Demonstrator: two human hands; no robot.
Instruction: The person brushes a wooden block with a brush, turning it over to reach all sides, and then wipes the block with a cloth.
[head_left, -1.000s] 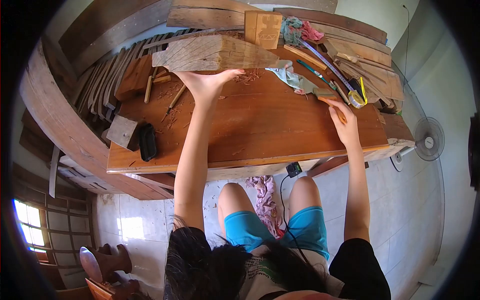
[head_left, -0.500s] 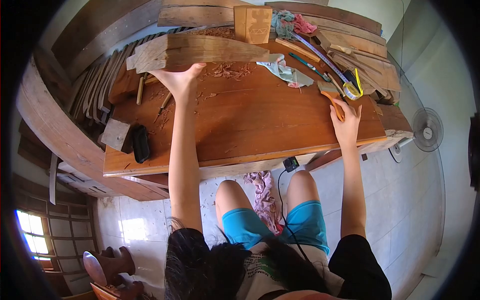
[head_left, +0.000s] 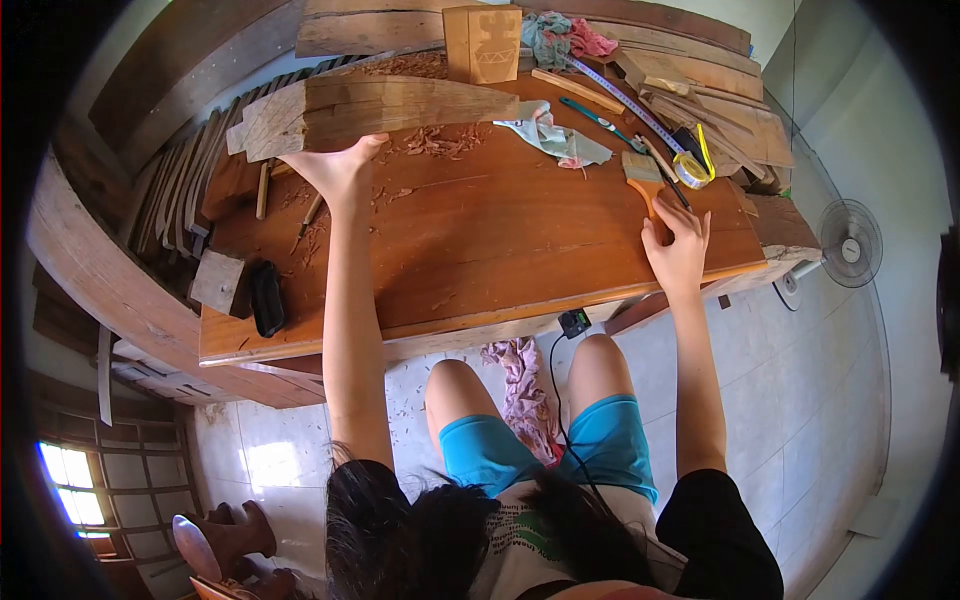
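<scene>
My left hand (head_left: 338,170) grips the lower edge of a long, curved wooden piece (head_left: 390,105), raised above the table near its left end; the fingers behind it are hidden. At the right, my right hand (head_left: 676,238) holds the handle of a flat paintbrush (head_left: 641,170), whose bristles point away from me. Beyond the brush lie a yellow tape measure (head_left: 692,171) with its blade pulled out and a green-handled tool (head_left: 592,115). Reddish wood shavings (head_left: 443,141) are scattered beneath the curved piece, beside a pale cloth (head_left: 553,136).
The brown wooden table (head_left: 480,240) carries a carved block (head_left: 482,44) at the back. A wood block (head_left: 219,281) and a black case (head_left: 267,299) sit at its left corner. Boards are stacked at the back right. A fan (head_left: 850,244) stands to the right.
The view has shifted slightly. My right hand has turned the brush, and its bristles now stand more upright and clear of the tape measure. My left hand still holds the wooden piece.
</scene>
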